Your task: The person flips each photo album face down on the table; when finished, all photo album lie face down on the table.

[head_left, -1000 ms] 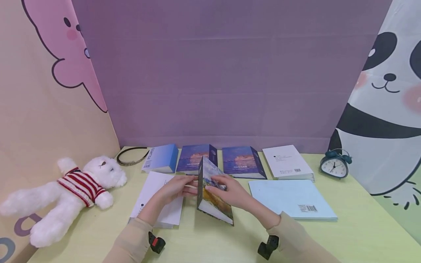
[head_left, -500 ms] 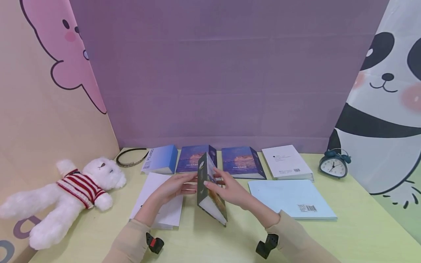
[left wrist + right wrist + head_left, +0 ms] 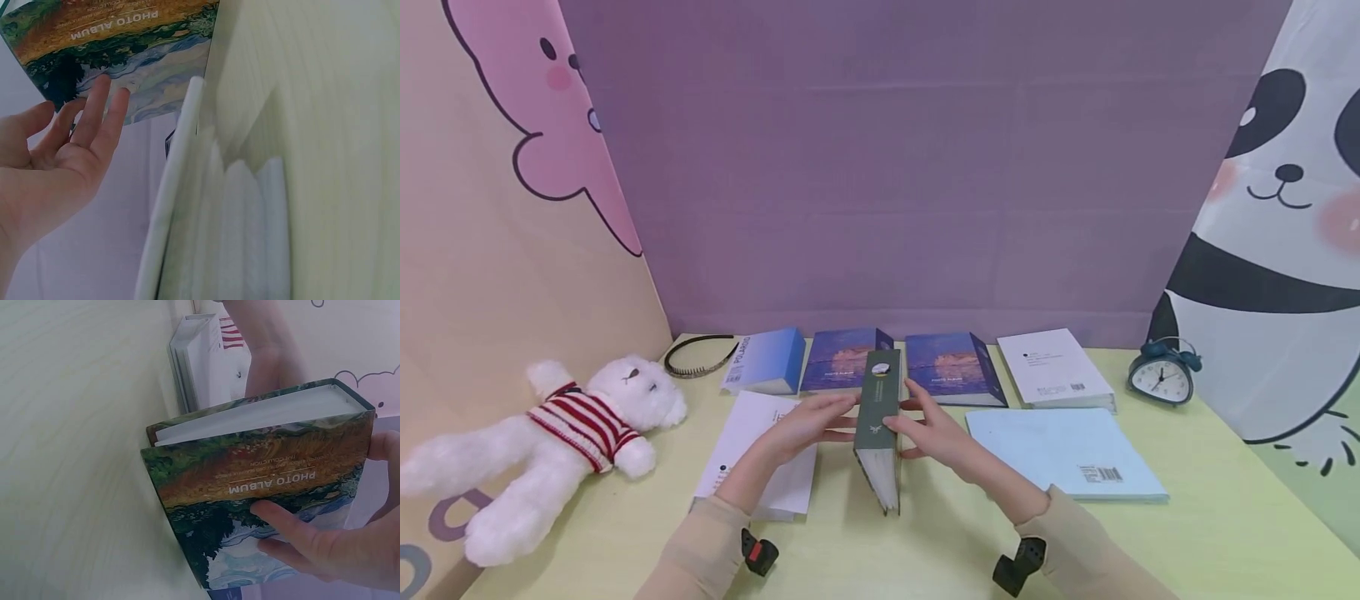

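A thick photo album (image 3: 877,412) with a dark green spine stands spine up between both hands. Painted landscape covers show in the right wrist view, where "PHOTO ALBUM" reads upside down on the album (image 3: 262,481). With its thumb on the spine and fingers against the front cover, my right hand (image 3: 943,433) holds it. My left hand (image 3: 801,429) lies along the opposite cover with its fingers extended. In the left wrist view, the left hand (image 3: 69,144) has loosely bent fingers close against that painted cover. Whether the album's lower edge touches the table cannot be told.
A white album (image 3: 752,467) lies under the left forearm, a light blue book (image 3: 1060,454) at right. Behind are a blue album (image 3: 767,362), two purple albums (image 3: 953,367) and another white album (image 3: 1052,367). A plush bear (image 3: 587,425), headband (image 3: 700,372) and alarm clock (image 3: 1162,377) flank them.
The album has turned from showing its painted front cover to showing its green spine upward. The right hand's thumb has shifted from the cover to the spine; the left hand stays beside it.
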`<state>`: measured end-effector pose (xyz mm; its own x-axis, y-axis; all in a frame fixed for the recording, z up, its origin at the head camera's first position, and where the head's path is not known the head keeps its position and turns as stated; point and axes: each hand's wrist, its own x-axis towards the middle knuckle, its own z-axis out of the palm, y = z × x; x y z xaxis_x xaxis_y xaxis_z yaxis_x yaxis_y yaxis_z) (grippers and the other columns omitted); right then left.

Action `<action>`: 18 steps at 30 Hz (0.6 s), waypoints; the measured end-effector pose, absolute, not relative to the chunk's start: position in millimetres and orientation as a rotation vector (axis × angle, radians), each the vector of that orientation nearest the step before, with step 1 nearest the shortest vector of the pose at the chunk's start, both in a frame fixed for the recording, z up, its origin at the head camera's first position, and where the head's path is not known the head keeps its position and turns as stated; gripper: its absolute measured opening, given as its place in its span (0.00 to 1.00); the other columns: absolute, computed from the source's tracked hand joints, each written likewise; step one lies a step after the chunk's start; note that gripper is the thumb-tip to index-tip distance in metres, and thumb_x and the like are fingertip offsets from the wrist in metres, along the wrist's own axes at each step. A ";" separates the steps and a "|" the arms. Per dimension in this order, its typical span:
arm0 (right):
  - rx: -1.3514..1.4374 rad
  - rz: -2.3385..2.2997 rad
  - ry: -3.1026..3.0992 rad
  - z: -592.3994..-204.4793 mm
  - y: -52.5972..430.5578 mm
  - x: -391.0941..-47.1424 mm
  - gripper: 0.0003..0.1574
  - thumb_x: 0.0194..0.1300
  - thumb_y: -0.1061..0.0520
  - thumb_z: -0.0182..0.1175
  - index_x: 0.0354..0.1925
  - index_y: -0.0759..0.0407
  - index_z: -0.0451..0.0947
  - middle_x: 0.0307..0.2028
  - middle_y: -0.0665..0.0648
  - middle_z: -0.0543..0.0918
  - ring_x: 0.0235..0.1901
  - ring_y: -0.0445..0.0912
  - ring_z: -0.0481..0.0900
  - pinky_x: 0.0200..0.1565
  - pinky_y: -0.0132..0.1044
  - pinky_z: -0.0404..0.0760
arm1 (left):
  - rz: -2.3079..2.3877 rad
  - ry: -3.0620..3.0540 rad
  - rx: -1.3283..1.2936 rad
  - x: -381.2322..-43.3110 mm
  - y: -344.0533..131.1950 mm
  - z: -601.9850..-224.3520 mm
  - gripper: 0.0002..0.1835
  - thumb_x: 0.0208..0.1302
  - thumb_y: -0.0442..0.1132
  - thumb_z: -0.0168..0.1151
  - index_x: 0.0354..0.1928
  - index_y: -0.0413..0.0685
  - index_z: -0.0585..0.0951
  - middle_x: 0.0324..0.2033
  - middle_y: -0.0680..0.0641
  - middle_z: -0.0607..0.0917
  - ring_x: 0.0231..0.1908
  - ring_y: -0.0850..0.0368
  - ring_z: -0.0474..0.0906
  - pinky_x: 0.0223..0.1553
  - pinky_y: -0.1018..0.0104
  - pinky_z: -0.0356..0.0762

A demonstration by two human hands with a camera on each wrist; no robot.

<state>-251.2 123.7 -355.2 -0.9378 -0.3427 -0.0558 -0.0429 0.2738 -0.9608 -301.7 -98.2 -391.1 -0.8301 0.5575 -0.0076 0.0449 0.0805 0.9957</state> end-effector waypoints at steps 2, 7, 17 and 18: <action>-0.362 -1.713 2.316 -355.8 124.9 -251.5 0.53 0.65 0.48 0.57 0.74 0.51 0.34 0.69 0.67 0.52 0.63 0.64 0.64 0.54 0.57 0.75 | 1.780 2.000 0.619 -300.8 -96.9 -391.1 0.26 0.73 0.47 0.44 0.67 0.41 0.65 0.68 0.40 0.63 0.61 0.43 0.70 0.57 0.58 0.75; -0.464 -1.705 2.323 -357.7 128.9 -254.2 0.51 0.66 0.52 0.55 0.74 0.44 0.35 0.73 0.64 0.42 0.67 0.64 0.58 0.58 0.60 0.70 | 1.736 2.012 0.675 -298.8 -94.0 -391.6 0.24 0.74 0.46 0.44 0.67 0.44 0.65 0.65 0.40 0.67 0.58 0.46 0.74 0.56 0.57 0.75; -0.574 -1.663 2.306 -359.2 148.7 -255.1 0.35 0.69 0.49 0.53 0.70 0.46 0.53 0.66 0.66 0.60 0.59 0.58 0.71 0.50 0.51 0.80 | 1.636 2.062 0.711 -298.7 -88.2 -395.8 0.24 0.72 0.47 0.47 0.68 0.51 0.65 0.64 0.43 0.70 0.58 0.48 0.74 0.57 0.56 0.75; -0.556 -1.669 2.325 -360.4 150.3 -255.4 0.34 0.69 0.48 0.53 0.69 0.46 0.55 0.66 0.65 0.60 0.59 0.58 0.72 0.49 0.50 0.80 | 1.623 2.068 0.718 -298.5 -86.7 -396.8 0.25 0.72 0.47 0.48 0.68 0.53 0.65 0.65 0.44 0.69 0.59 0.48 0.74 0.58 0.55 0.74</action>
<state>-255.4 150.3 -360.4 -0.9028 -0.4285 0.0368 -0.1721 0.2815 -0.9440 -298.5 -86.7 -396.8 -0.7817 0.6237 -0.0068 0.1414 0.1878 0.9720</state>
